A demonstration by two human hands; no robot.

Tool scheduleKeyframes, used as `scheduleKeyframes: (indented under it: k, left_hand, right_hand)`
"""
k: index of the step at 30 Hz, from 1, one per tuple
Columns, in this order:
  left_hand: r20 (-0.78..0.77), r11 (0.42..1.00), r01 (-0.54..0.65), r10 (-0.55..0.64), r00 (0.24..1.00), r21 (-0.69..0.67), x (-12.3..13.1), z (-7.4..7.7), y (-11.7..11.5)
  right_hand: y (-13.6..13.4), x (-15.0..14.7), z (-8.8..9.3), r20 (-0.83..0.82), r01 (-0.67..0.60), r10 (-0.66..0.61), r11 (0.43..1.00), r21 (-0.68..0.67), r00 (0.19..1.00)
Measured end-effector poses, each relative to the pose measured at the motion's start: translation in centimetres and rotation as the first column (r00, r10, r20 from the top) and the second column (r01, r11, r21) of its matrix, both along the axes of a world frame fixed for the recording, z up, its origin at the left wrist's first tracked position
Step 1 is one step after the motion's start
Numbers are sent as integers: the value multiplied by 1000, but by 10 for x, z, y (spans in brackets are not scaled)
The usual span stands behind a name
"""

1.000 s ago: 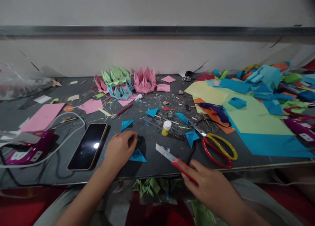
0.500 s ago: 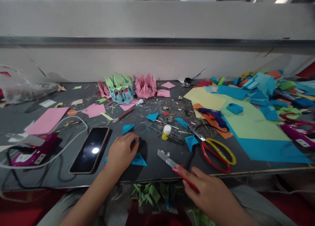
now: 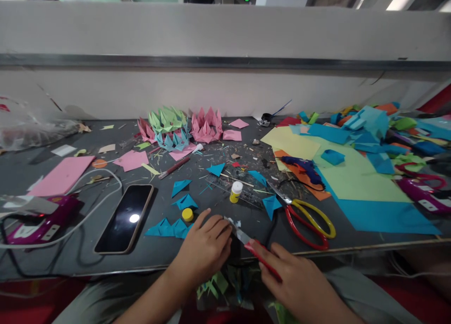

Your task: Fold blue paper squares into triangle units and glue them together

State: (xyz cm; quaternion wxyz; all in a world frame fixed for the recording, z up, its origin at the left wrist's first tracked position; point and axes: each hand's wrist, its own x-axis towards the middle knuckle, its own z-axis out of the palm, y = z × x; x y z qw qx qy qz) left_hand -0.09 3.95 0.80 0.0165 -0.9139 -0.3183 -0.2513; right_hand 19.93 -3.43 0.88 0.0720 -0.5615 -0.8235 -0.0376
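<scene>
My right hand (image 3: 292, 274) grips the red handle of a knife (image 3: 264, 257), its blade pointing up and left over the table. A small white blob (image 3: 238, 224) shows beside the blade. My left hand (image 3: 207, 241) is at the blade's tip, fingers bent and drawn together; whatever they hold is hidden. A row of folded blue paper points (image 3: 165, 227) lies just left of that hand. Near it are a yellow cap (image 3: 187, 214) and more folded blue pieces (image 3: 185, 201). Beyond the knife stands a small yellow bottle with a white top (image 3: 236, 192).
Red-and-yellow-handled scissors (image 3: 310, 220) lie to the right, beside a blue triangle (image 3: 271, 205). A phone (image 3: 125, 219) and a purple power strip (image 3: 45, 218) are at left. Paper crowns (image 3: 206, 125) stand at the back; coloured sheets (image 3: 369, 183) cover the right side.
My left hand has moved right and nearer me, from the blue pieces to the knife tip. The yellow cap and the blue row have come into view. My right hand stays on the knife.
</scene>
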Motion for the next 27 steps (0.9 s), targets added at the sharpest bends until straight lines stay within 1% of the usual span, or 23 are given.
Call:
scheduleKeyframes:
  k: [3, 6, 10, 13, 19, 27]
  left_hand:
    - [10, 998, -34, 34, 999, 45, 4, -8, -5]
    - [16, 997, -64, 63, 998, 44, 8, -11, -9]
    - [15, 994, -109, 109, 994, -21, 11, -10, -12]
    - [36, 991, -119, 121, 992, -57, 13, -8, -15]
    - [75, 984, -156, 163, 984, -82, 16, -10, -18]
    - [41, 983, -161, 166, 985, -93, 23, -13, -23]
  right_hand:
    - [-1, 0, -1, -9, -3, 3, 1000, 20, 1000]
    - [-1, 0, -1, -6, -19, 20, 999, 41, 1000]
    - [0, -2, 2, -4, -13, 13, 997, 73, 1000]
    - [2, -3, 5, 3, -13, 13, 997, 80, 1000]
    - [1, -1, 9, 1, -58, 58, 995, 80, 998]
    - [-3, 3, 8, -13, -25, 26, 996, 91, 1000]
